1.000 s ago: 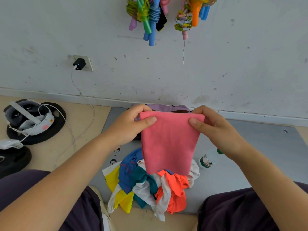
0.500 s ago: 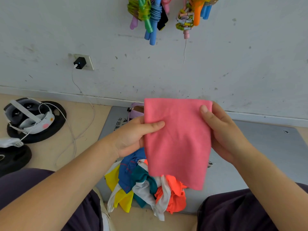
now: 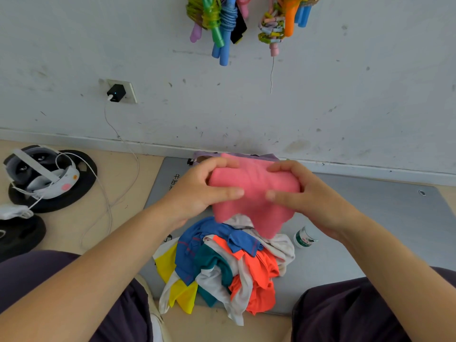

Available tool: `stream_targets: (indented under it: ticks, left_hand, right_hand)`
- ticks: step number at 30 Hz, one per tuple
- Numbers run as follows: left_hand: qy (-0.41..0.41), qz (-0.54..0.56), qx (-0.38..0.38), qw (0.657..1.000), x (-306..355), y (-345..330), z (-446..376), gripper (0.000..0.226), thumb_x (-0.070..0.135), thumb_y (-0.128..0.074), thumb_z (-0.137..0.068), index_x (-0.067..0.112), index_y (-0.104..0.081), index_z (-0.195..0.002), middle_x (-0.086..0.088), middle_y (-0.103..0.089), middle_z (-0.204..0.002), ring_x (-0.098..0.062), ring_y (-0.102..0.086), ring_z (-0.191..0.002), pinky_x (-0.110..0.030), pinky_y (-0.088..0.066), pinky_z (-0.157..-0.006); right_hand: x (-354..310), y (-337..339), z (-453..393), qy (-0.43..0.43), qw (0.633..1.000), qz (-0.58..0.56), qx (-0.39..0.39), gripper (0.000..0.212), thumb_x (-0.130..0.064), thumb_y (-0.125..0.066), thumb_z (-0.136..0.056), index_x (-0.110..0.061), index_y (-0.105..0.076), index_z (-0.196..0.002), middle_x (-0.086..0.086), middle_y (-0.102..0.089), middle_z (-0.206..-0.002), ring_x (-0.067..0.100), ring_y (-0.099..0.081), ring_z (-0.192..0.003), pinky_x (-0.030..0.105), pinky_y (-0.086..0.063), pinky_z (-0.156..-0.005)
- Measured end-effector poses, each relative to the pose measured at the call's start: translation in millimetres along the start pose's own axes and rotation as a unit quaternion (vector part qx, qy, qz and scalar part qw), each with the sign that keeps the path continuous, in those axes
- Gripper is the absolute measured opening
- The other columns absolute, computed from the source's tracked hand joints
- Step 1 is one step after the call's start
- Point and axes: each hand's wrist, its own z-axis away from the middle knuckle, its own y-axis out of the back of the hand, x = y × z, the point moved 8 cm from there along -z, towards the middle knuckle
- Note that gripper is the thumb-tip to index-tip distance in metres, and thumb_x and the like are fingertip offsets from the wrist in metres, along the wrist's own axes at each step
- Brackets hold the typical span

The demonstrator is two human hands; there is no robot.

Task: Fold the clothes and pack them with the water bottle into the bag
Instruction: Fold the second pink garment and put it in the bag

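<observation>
- Scuffed white wall (image 3: pixel 320 95) backs the scene, with bundled skipping ropes (image 3: pixel 219 23) hanging at the top, their upper ends cut off by the frame.
- Grey floor mat (image 3: pixel 370 218) lies on the beige floor; black printed characters on its left edge are half covered by the left forearm and cannot be read.
- Left hand (image 3: pixel 197 191) and right hand (image 3: pixel 311 196) both grip a folded pink cloth (image 3: pixel 251 191), thumbs on top, fingers curled over its far edge.
- Purple bag (image 3: pixel 269 157) sits behind the cloth, almost wholly hidden.
- Pile of clothes (image 3: pixel 222 262) lies on the mat below the hands.
- Water bottle (image 3: pixel 304 239) lies just right of the pile, partly hidden by the right wrist; its green and red label is too small to read.
- Headset (image 3: pixel 42 176) rests on a black weight plate (image 3: pixel 74 193) at the left.
</observation>
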Motion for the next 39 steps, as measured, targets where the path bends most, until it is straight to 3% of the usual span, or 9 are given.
stream_targets:
  ticks: [4,9,14,19,23,26,29,34,39]
  left_hand:
    - [-0.045,-0.227,0.023,0.973,5,2,0,0.05,0.016,-0.084,-0.072,0.037,-0.063,-0.112,0.027,-0.062,-0.101,0.016,-0.056,-0.087,-0.005,-0.041,-0.07]
    - [-0.052,-0.251,0.017,0.967,11,14,-2,0.016,0.033,-0.082,-0.075,0.03,-0.068,-0.083,0.016,-0.065,-0.076,0.005,-0.057,-0.067,-0.012,-0.042,-0.06]
    - [0.061,0.015,-0.063,0.996,-6,18,-2,0.039,0.047,-0.072,-0.079,0.024,-0.069,-0.111,0.007,-0.074,-0.103,-0.006,-0.069,-0.09,-0.018,-0.054,-0.072]
    - [0.016,-0.108,0.067,0.992,-4,32,-9,0.032,0.039,-0.075,-0.081,0.02,-0.067,-0.105,0.0,-0.073,-0.096,-0.014,-0.068,-0.086,-0.029,-0.053,-0.079]
    - [0.02,-0.044,0.089,0.995,-3,17,-6,0.027,0.043,-0.068,-0.087,0.02,-0.07,-0.101,0.001,-0.073,-0.083,-0.016,-0.068,-0.075,-0.023,-0.052,-0.062]
    - [0.119,0.125,-0.028,0.985,-9,-21,-17,0.055,0.061,-0.065,-0.08,0.017,-0.068,-0.112,-0.009,-0.076,-0.098,-0.025,-0.074,-0.09,-0.03,-0.058,-0.068]
    - [0.13,0.189,0.055,0.972,-27,-13,-43,0.045,0.042,-0.07,-0.087,0.014,-0.062,-0.122,-0.009,-0.074,-0.107,-0.027,-0.072,-0.099,-0.04,-0.059,-0.08]
    - [0.132,0.28,0.063,0.949,-71,-12,-79,0.046,0.025,-0.072,-0.083,0.017,-0.059,-0.126,-0.01,-0.072,-0.115,-0.027,-0.069,-0.106,-0.044,-0.057,-0.089]
    - [0.131,0.229,0.002,0.964,-112,-26,-115,0.047,0.028,-0.076,-0.075,0.016,-0.064,-0.119,-0.009,-0.073,-0.112,-0.023,-0.071,-0.1,-0.031,-0.059,-0.075]
  right_hand:
    - [1,1,-1,0.001,0.98,0.2,0.019,0.055,-0.012,-0.083,-0.072,-0.032,-0.057,-0.117,-0.01,-0.059,-0.113,0.012,-0.06,-0.096,0.03,-0.054,-0.078]
    - [-1,7,-1,0.023,0.963,0.269,-0.017,0.017,-0.022,-0.073,-0.084,-0.025,-0.068,-0.101,0.002,-0.067,-0.087,0.005,-0.058,-0.072,0.023,-0.048,-0.067]
    - [2,6,3,-0.016,0.993,0.061,-0.096,0.039,-0.041,-0.064,-0.083,-0.017,-0.069,-0.113,0.005,-0.074,-0.104,0.018,-0.071,-0.094,0.027,-0.058,-0.078]
    - [-7,16,2,0.001,0.996,0.085,0.022,0.047,-0.051,-0.059,-0.085,-0.005,-0.069,-0.09,0.006,-0.069,-0.069,0.012,-0.065,-0.061,0.02,-0.053,-0.055]
    - [-32,14,7,0.145,0.923,0.31,0.177,0.039,-0.033,-0.065,-0.091,-0.005,-0.05,-0.069,0.002,-0.046,-0.052,0.015,-0.042,-0.046,0.03,-0.035,-0.045]
    - [-42,-30,11,0.255,0.856,0.421,0.159,0.036,-0.044,-0.063,-0.089,-0.009,-0.061,-0.091,0.001,-0.057,-0.078,0.02,-0.048,-0.062,0.035,-0.041,-0.053]
    - [-32,-55,-7,0.294,0.82,0.484,0.089,0.059,-0.063,-0.054,-0.083,-0.011,-0.064,-0.108,0.002,-0.063,-0.107,0.023,-0.059,-0.093,0.039,-0.049,-0.075]
    - [11,7,-77,0.076,0.963,0.18,0.183,0.048,-0.051,-0.071,-0.08,-0.017,-0.053,-0.109,-0.003,-0.061,-0.109,0.012,-0.059,-0.098,0.015,-0.046,-0.078]
    - [104,-17,-135,-0.126,0.983,-0.132,-0.026,0.054,-0.052,-0.071,-0.073,-0.018,-0.063,-0.116,0.002,-0.074,-0.109,0.019,-0.071,-0.101,0.034,-0.057,-0.084]
